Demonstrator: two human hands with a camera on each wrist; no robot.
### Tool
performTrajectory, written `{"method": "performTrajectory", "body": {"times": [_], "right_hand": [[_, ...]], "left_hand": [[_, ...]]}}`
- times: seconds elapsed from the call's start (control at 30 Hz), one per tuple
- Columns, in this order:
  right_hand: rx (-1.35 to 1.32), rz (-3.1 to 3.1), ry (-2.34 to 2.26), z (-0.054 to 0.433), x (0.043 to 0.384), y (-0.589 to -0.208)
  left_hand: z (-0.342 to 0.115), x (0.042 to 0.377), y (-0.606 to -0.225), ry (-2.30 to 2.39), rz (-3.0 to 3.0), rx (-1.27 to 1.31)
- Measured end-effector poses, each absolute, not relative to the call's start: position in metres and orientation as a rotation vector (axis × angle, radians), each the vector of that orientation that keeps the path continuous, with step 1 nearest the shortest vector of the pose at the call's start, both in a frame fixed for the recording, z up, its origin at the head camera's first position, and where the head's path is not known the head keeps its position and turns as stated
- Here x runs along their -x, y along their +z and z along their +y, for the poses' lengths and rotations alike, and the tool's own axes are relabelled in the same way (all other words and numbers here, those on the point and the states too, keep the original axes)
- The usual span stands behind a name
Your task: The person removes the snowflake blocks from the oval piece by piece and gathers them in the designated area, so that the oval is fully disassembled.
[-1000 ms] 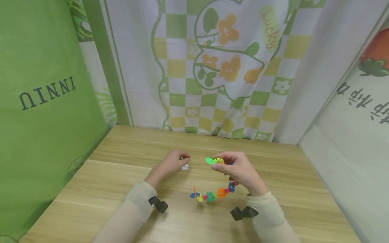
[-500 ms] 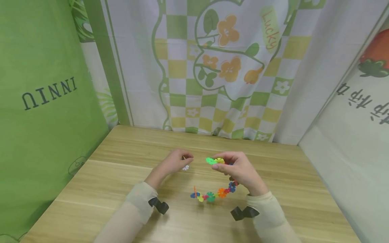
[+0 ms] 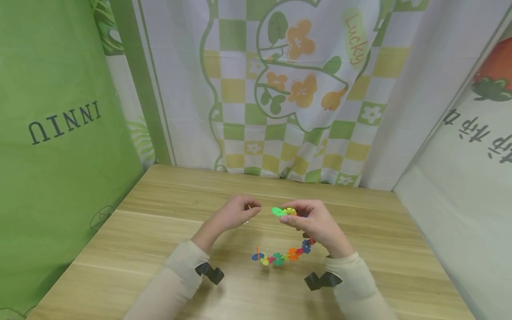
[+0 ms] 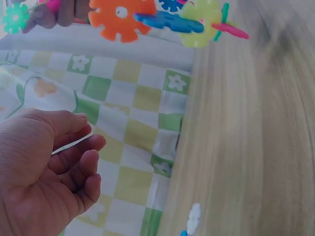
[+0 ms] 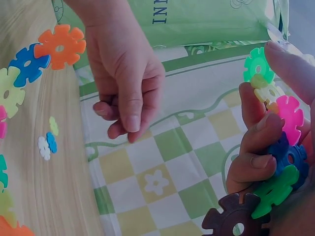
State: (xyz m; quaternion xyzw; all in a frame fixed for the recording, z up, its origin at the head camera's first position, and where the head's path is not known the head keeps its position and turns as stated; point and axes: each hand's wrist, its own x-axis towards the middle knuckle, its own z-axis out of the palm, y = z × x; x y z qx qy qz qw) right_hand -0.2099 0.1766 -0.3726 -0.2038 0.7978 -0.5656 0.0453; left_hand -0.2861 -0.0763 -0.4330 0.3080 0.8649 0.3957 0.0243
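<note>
My right hand (image 3: 314, 222) pinches one end of a chain of notched plastic discs, thumb and fingers at a yellow disc (image 3: 289, 212) behind the bright green end disc (image 3: 277, 212). Pink, blue, green and brown discs (image 5: 236, 216) run down along that palm in the right wrist view. From there the chain curves back leftward, past an orange disc (image 3: 293, 254), to a blue disc (image 3: 257, 257). Left of it my left hand (image 3: 234, 213) hovers with loosely bent fingers, nothing between them. Beneath it lies a small group of white, blue and yellow-green discs (image 5: 51, 141), mostly hidden in the head view.
The wooden table (image 3: 168, 191) reaches back to a checked curtain (image 3: 296, 151). A green cloth (image 3: 60, 178) hangs along the left side and a white one (image 3: 452, 186) along the right. Black wrist cameras (image 3: 322, 281) sit on both sleeves.
My left hand has moved slightly right and away from the small white disc, toward the right hand. The right hand and the chain have barely shifted.
</note>
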Motion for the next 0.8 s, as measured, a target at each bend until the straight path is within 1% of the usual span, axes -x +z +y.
{"method": "performTrajectory", "body": {"times": [0.5,0.8], "right_hand": [[0.623,2.439,-1.717,0.175,0.210,-0.374],[0.633,2.435,-1.722,0.173,0.210,-0.374]], "left_hand": [[-0.069,0.267,-0.411,1.426,2.666,-1.177],[-0.071,0.256,-0.404,1.617,2.594,-1.180]]}}
